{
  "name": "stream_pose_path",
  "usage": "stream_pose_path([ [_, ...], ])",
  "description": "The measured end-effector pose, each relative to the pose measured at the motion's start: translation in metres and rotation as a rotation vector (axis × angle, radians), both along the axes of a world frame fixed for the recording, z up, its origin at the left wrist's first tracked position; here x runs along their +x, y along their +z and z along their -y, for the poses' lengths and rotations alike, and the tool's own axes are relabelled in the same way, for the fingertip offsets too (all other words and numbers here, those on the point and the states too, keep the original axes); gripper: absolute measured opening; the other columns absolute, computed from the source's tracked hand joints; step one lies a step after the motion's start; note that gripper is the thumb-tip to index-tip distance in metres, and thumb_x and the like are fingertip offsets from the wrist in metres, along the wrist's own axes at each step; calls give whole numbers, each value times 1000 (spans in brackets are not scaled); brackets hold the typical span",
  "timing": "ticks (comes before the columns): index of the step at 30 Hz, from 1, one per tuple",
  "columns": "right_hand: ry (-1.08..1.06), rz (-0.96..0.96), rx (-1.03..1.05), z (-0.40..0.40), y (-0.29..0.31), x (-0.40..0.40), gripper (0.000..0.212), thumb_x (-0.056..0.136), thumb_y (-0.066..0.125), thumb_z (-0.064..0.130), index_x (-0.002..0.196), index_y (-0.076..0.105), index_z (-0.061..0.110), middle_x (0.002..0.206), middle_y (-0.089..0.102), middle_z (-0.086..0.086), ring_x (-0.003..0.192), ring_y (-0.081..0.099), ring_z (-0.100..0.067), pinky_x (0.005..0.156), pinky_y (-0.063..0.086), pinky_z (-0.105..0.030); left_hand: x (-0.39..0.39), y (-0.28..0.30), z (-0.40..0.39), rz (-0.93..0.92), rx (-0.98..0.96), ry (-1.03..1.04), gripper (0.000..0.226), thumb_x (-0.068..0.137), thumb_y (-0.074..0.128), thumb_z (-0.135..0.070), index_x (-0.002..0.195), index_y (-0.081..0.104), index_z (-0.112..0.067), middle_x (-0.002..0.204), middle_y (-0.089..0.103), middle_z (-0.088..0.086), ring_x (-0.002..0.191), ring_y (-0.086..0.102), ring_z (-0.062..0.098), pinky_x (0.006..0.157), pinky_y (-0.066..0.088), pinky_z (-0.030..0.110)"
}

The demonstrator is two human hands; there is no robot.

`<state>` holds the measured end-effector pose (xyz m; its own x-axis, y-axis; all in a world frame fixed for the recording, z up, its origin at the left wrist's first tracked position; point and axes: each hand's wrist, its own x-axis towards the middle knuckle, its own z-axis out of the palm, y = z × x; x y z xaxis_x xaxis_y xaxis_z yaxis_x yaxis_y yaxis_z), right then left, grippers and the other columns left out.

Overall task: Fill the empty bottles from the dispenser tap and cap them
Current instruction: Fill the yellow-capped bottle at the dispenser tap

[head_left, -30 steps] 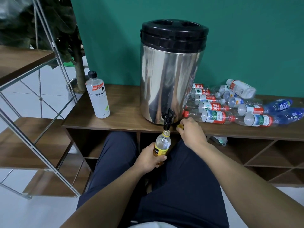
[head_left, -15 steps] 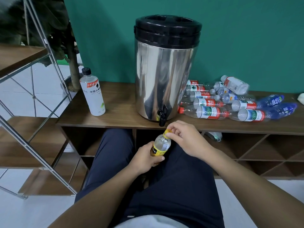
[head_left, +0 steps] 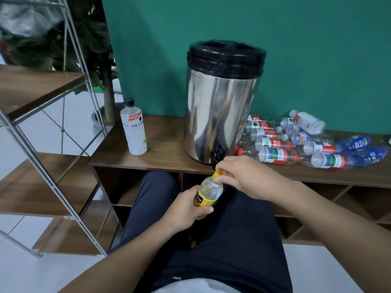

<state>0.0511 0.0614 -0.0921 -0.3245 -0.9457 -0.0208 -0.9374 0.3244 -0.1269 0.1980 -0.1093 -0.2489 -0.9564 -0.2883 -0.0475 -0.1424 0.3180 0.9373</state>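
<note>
My left hand (head_left: 186, 210) grips a small clear bottle with a yellow label (head_left: 209, 192), tilted over my lap just below the shelf edge. My right hand (head_left: 241, 176) pinches its yellow cap (head_left: 218, 174) on the bottle's neck. A steel dispenser with a black lid (head_left: 222, 106) stands on the wooden shelf (head_left: 160, 157); its black tap (head_left: 218, 154) sits right above my right hand. A heap of empty bottles (head_left: 296, 144) lies to the right of the dispenser.
A tall white-labelled bottle with a black cap (head_left: 134, 129) stands upright left of the dispenser. A metal-framed wooden rack (head_left: 48, 144) rises at the left, with a potted plant (head_left: 105, 81) behind it. Open cubbies run under the shelf.
My left hand drew the bottle away from under the tap toward my lap. My right hand left the shelf edge beside the tap, came onto the bottle's neck and now holds the yellow cap there.
</note>
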Motion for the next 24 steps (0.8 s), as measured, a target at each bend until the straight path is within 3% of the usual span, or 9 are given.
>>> stream_pose_path([
  [4, -49, -131, 9, 18, 20, 17, 63, 104, 37, 75, 95, 64, 19, 87, 60, 7, 81, 59, -16, 76, 53, -40, 9, 13, 5, -22, -43, 70, 40, 92, 92, -31, 125, 69, -35, 105, 80, -8, 94, 77, 10, 84, 63, 28],
  [10, -99, -221, -20, 43, 31, 35, 58, 108, 40, 73, 81, 52, 23, 79, 57, 4, 76, 61, -24, 73, 56, -48, 22, 19, 19, -42, -153, 144, 48, 91, 90, -46, 132, 66, -43, 110, 78, -19, 103, 73, 1, 96, 62, 34],
  [15, 19, -28, -128, 55, 36, 36, 35, 109, 61, 55, 92, 62, 25, 87, 54, 11, 78, 55, -10, 75, 51, -39, 33, 28, 30, -72, -132, 154, 47, 91, 90, -45, 131, 68, -43, 110, 79, -20, 104, 73, 0, 97, 61, 33],
  [18, 154, 41, -109, 56, 47, 34, 13, 111, 66, 37, 116, 73, 28, 104, 56, 16, 88, 57, -2, 81, 43, -25, 38, 33, 37, -88, -108, 141, 47, 90, 92, -42, 131, 69, -41, 108, 79, -21, 103, 74, 0, 94, 59, 28],
  [21, 240, 54, -118, 59, 58, 31, 22, 110, 70, 25, 132, 76, 26, 124, 65, 16, 105, 62, -3, 97, 48, -22, 42, 41, 46, -98, -92, 108, 41, 89, 94, -37, 124, 72, -38, 108, 79, -20, 102, 74, 1, 89, 54, 22],
  [24, 329, 8, -98, 63, 70, 29, 24, 106, 76, 18, 128, 78, 27, 127, 70, 17, 111, 67, -6, 102, 55, -31, 44, 50, 57, -98, -67, 30, 38, 88, 94, -34, 119, 74, -38, 112, 80, -15, 106, 75, 6, 99, 59, 33],
])
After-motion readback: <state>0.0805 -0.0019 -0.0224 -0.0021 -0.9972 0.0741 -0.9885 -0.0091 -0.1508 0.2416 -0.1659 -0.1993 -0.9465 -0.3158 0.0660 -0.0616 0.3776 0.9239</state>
